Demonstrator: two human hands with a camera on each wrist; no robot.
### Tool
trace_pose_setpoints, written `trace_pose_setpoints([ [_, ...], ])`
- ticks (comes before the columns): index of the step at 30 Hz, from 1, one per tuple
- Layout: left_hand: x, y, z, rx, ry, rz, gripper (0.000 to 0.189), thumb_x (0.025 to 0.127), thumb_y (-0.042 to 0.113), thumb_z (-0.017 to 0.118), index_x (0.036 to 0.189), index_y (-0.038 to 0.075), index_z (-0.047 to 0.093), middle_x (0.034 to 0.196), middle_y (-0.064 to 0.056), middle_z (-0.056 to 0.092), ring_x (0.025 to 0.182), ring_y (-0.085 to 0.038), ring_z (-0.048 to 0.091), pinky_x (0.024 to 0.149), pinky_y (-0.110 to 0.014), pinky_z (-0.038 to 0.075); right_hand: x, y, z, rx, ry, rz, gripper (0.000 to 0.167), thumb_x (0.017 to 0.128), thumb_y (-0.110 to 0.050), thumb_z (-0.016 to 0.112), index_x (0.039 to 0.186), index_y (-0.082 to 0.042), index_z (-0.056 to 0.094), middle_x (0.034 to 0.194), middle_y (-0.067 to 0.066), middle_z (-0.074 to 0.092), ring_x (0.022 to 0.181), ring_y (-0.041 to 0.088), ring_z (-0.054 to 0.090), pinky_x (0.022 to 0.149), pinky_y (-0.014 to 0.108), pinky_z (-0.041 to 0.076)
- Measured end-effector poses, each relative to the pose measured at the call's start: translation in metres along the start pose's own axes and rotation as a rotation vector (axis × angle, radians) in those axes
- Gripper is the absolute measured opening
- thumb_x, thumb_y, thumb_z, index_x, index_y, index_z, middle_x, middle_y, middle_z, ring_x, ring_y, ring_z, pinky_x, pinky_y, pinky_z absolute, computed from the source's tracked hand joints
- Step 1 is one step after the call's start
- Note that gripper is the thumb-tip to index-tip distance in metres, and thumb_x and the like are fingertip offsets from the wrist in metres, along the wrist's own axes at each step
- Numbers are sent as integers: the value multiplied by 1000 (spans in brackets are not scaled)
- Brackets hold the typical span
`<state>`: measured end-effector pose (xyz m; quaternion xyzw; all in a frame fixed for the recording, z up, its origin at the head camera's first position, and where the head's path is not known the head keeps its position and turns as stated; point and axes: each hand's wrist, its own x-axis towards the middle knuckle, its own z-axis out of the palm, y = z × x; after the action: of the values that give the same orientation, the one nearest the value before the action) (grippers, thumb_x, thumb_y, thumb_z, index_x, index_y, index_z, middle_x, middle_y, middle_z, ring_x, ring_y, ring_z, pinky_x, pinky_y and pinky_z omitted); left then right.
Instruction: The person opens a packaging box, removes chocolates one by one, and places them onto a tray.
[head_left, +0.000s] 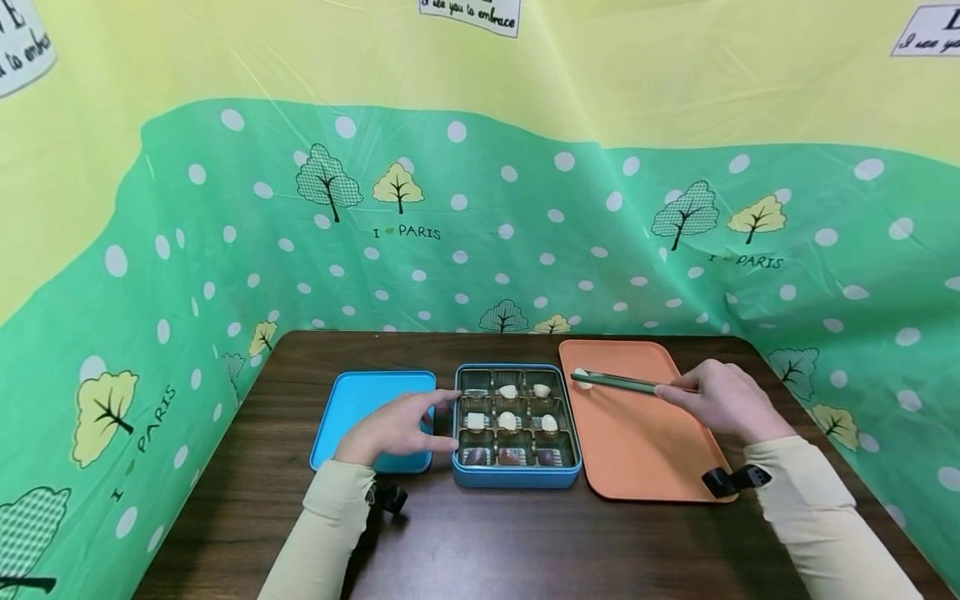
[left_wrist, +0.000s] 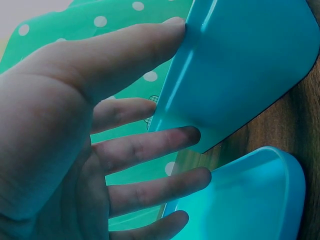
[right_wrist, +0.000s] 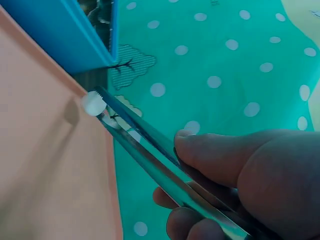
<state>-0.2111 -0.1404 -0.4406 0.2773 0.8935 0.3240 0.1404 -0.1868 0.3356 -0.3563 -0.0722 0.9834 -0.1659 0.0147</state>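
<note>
My right hand (head_left: 723,402) grips a pair of green metal tweezers (right_wrist: 145,147) between thumb and fingers. Their tips pinch a small rounded white piece (right_wrist: 93,103), held over the far left part of the orange tray (head_left: 645,454). My left hand (head_left: 396,429) is at the left side of a blue tin (head_left: 517,477), thumb and fingertips right at its rim and wall, fingers nearly straight. Inside the tin, a divided insert has dark brown pieces (head_left: 512,456) in the near row and white pieces (head_left: 507,420) in the middle row. Two more white pieces (head_left: 542,390) lie in the back row's middle and right compartments.
Left of the tin, partly under my left hand, lies a shallow blue lid (head_left: 375,390). The tray sits close along the tin's right side. All stand on a dark wooden table (head_left: 510,542), with a green and yellow printed cloth (head_left: 457,200) hanging behind and at the sides.
</note>
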Motion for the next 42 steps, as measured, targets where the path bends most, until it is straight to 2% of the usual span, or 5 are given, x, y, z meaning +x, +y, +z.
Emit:
trace_pose_setpoints([
  [17,0,0,1,-2,7,-14,79,92,42,82,158,16,48,139,-10,64,125,-30,59,101,-55,51,4,1,8,0,-41,13,38,96,-50,73,108,-16,86,93,7,79,62,16,52,47,34,32],
  [26,0,-1,1,-5,4,-2,79,92,42,81,158,15,48,139,-10,64,125,-30,60,101,-55,51,2,0,8,5,-61,20,41,97,-52,71,111,-16,85,69,-5,66,62,17,47,49,33,29],
  [34,0,-1,1,-5,3,-5,79,92,42,81,158,14,48,139,-10,64,125,-29,60,102,-55,51,-6,0,-1,-21,-15,21,55,95,-65,68,115,-16,84,117,21,76,76,16,63,50,36,39],
  [37,0,-1,1,-5,3,-4,79,92,42,81,158,14,48,140,-10,64,127,-30,59,103,-55,50,-9,-4,-7,-37,13,5,55,95,-65,68,116,-17,84,112,18,77,78,17,64,52,35,40],
  [42,0,-1,1,-2,2,-4,80,92,42,81,159,14,47,142,-11,63,129,-31,59,104,-56,50,-13,-16,-16,-45,41,-22,53,97,-60,68,122,-15,81,67,0,66,63,16,54,49,33,33],
])
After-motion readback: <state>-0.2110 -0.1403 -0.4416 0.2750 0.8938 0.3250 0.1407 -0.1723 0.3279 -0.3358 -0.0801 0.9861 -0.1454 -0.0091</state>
